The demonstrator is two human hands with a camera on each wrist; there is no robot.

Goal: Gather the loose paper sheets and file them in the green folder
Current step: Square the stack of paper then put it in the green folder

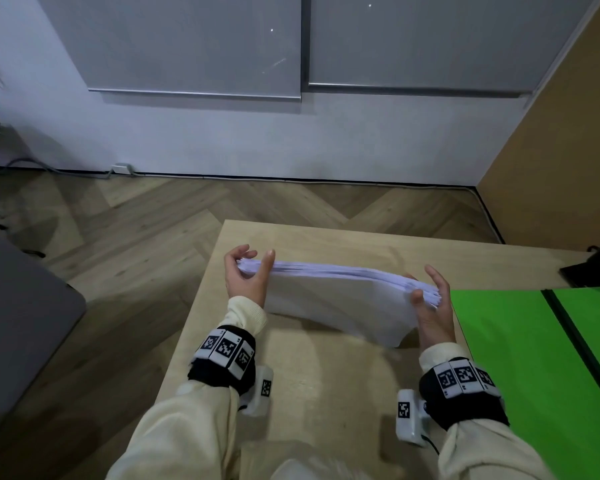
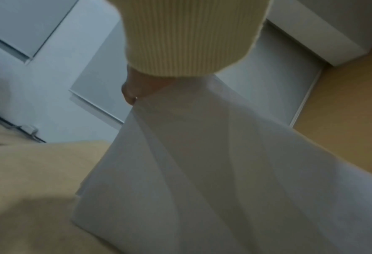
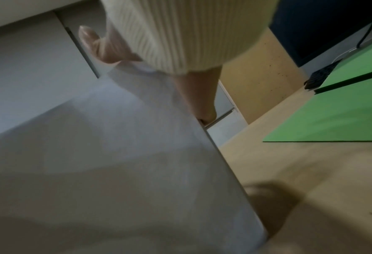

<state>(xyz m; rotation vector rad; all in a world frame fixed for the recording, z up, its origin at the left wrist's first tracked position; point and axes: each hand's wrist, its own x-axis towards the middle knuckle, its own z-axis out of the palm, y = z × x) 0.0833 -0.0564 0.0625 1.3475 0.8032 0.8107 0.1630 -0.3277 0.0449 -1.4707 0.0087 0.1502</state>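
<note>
A thick stack of white paper sheets stands on its long edge on the light wooden table, leaning slightly. My left hand grips its left end, thumb in front and fingers curled behind. At the other end my right hand grips it the same way. The green folder lies open and flat on the table just right of the right hand. In the left wrist view the paper stack fills the middle below my left hand. The right wrist view shows the paper stack, my right hand and the green folder.
A black object sits at the table's far right, behind the folder. The table's left edge drops to a herringbone wood floor. A grey piece of furniture stands at the left, and a wall with a cable lies beyond.
</note>
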